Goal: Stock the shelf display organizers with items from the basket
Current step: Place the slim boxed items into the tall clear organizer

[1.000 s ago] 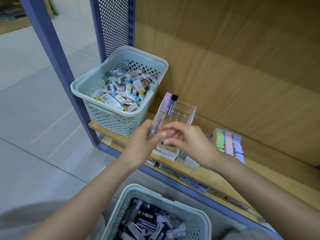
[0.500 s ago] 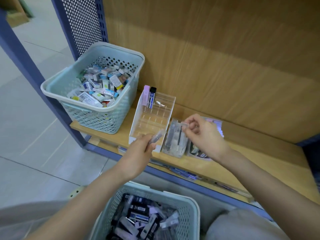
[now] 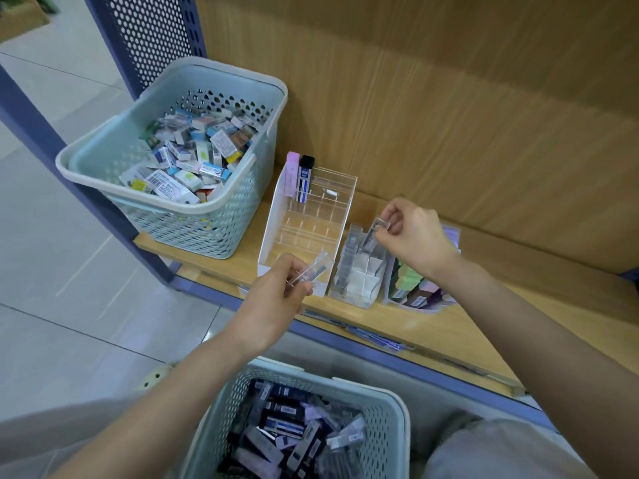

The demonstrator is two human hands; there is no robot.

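Cases of clear plastic, slim and oblong, are pinched one in each of the hands. The right hand (image 3: 418, 236) holds the right case (image 3: 375, 231) by its top, steeply tilted, lower end seemingly inside the narrow clear organizer (image 3: 359, 292) just below. The left hand (image 3: 273, 299) holds the left case (image 3: 316, 267), long axis running far-right, over the near edge of the white-walled tiered organizer (image 3: 271, 223). The pale blue perforated basket (image 3: 304, 371) sits nearest.
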